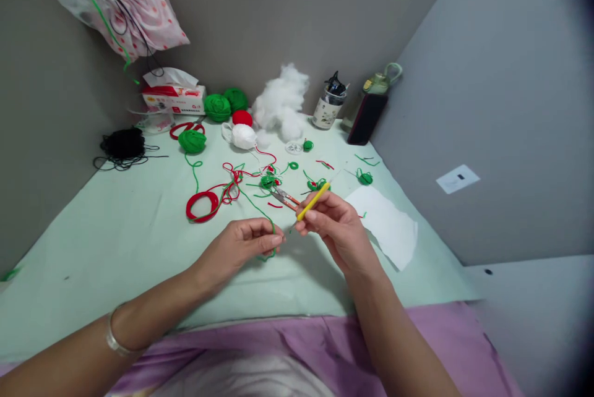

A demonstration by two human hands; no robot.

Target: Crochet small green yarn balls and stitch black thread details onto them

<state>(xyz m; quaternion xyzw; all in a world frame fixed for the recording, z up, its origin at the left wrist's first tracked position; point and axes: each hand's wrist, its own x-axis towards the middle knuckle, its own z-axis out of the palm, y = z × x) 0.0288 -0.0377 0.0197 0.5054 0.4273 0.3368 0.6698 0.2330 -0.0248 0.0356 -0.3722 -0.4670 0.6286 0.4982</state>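
My right hand [331,224] grips a crochet hook [314,200] by its yellow handle, its thin metal tip pointing down and left. Left of it, my left hand [245,245] pinches green yarn [260,210] between thumb and fingers. That strand runs back over the table to a tangle with red yarn [202,206], which lies partly in a coil. A short green end shows near the hook's tip. Just beyond my hands lie thread snips [286,198] with orange handles, beside small green and red crocheted pieces [268,182].
Green yarn balls [217,107], a white yarn ball [244,136], white stuffing [283,100] and a tissue box [174,100] stand along the back. Black yarn [124,143] lies left. Right are a pen cup [327,109], a phone [367,119] and white paper [387,224].
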